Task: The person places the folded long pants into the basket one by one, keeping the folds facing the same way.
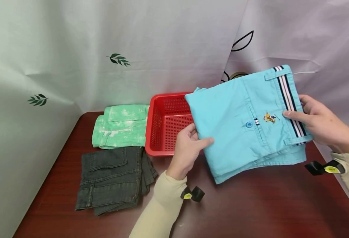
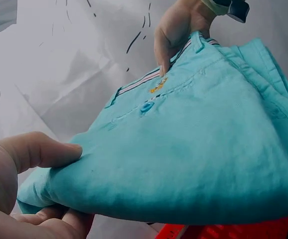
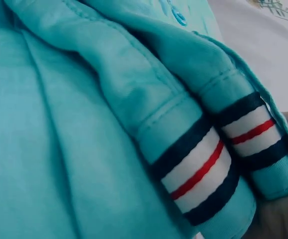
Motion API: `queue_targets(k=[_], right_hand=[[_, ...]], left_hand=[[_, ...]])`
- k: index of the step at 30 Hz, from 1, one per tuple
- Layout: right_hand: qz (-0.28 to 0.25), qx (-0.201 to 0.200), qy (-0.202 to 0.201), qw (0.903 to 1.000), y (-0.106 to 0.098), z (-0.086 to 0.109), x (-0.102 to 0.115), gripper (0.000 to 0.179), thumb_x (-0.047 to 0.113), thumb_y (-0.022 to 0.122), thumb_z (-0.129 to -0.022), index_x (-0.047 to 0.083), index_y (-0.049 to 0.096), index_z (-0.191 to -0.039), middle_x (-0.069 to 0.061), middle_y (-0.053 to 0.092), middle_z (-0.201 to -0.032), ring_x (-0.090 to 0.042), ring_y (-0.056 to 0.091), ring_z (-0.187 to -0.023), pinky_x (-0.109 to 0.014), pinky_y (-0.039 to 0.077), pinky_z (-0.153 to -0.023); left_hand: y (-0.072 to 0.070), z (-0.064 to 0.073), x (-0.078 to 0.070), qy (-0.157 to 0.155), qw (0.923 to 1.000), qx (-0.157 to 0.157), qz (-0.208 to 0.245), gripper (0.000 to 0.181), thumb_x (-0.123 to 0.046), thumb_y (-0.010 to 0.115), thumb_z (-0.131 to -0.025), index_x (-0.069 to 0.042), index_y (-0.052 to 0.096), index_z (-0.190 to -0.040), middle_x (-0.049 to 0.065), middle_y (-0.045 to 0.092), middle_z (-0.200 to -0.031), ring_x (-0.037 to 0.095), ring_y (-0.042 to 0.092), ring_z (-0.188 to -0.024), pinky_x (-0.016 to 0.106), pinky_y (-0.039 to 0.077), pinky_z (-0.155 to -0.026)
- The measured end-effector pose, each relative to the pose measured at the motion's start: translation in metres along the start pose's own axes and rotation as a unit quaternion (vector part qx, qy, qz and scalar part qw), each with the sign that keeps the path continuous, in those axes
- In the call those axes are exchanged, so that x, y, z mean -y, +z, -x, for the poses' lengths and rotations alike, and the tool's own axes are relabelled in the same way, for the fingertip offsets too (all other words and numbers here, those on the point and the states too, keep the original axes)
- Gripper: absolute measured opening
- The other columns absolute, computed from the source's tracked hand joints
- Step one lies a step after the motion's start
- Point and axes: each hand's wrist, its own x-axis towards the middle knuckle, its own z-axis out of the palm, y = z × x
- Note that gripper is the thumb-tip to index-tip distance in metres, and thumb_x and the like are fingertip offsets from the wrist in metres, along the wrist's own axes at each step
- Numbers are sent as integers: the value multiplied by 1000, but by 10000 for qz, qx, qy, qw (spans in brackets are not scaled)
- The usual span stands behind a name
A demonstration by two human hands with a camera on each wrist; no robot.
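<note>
Folded turquoise trousers (image 1: 231, 125) hang in the air, partly over the red basket's right side. They have a striped waistband, a blue button and a small embroidered emblem. My left hand (image 1: 189, 148) pinches their folded left edge, thumb on top and fingers beneath. At the waistband end my right hand (image 1: 321, 120) grips the cloth, its thumb lying near the emblem. In the left wrist view the trousers (image 2: 184, 144) stretch between both hands. The right wrist view shows layered turquoise cloth (image 3: 109, 99) with striped bands; little of the right hand appears there.
A red plastic basket (image 1: 151, 132) stands at the back of the brown table (image 1: 245, 205). To its left lies a folded green-and-white garment (image 1: 123, 125), with folded dark grey trousers (image 1: 111, 180) nearer the front. A pale curtain (image 1: 162, 43) hangs behind the table.
</note>
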Motion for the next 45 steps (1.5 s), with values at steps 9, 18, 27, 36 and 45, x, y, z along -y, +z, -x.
queue_targets(k=[9,18,27,36,45], right_hand=[[-537,142,-34,9985,5,-4,8,30,18,51,-106,31,35,-128,13,71,-95,-18,74,-76,-41,60,-59],[-2007,497,-147,9783,11,-10,15,34,7,51,-105,23,36,-131,3,74,-99,-20,74,-77,-37,60,-59],[-2642,389,-111,9636,20,-16,25,34,7,53,-104,15,37,-132,-3,75,-97,-21,74,-76,-36,60,-58],[-3046,367,-205,9516,31,-27,26,33,6,55,-103,11,38,-131,-3,76,-99,-19,75,-79,-34,60,-60],[-3501,346,-293,9356,44,-37,28,37,9,58,-102,7,38,-133,-5,75,-102,-19,75,-84,-33,60,-63]], left_hand=[[-8,-5,-5,223,9993,-306,50,60,8,70,-87,7,48,-143,19,62,-131,28,63,-119,39,51,-98],[-19,-9,-10,675,9971,-301,-180,61,6,69,-89,2,45,-145,17,59,-134,29,62,-120,40,51,-98],[-32,-14,-14,1065,9940,-6,253,75,12,67,-86,-3,36,-153,13,53,-145,31,56,-127,38,51,-99],[-41,-19,-15,1183,9927,223,34,83,14,61,-85,-12,30,-158,11,50,-145,27,52,-129,35,52,-97],[-47,-23,-15,1084,9938,-125,233,77,14,62,-86,-2,32,-155,11,49,-148,24,50,-134,32,47,-103]])
